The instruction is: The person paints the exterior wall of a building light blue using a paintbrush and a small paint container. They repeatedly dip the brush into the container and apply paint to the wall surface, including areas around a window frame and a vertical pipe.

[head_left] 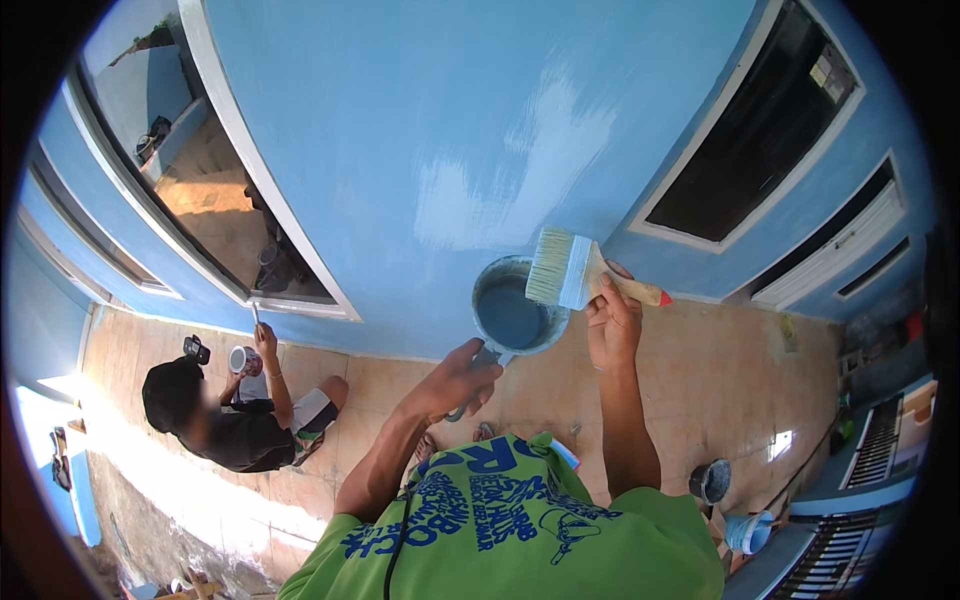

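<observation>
My left hand (462, 385) grips the handle of a grey paint pot (508, 310) holding blue-grey paint. My right hand (612, 320) holds a wide paintbrush (560, 268) by its pale handle with a red tip, its bristles over the pot's rim. In front of me stands a light blue wall (380, 120) with a white, streaky patch (490, 195) of brushwork above the pot.
A person (235, 420) in dark clothes sits low at left, holding a small brush and tub by a white-framed window (335, 305). A dark window (755, 120) is at right. A bucket (708, 480) and a blue container (747, 532) stand on the tiled floor (690, 400).
</observation>
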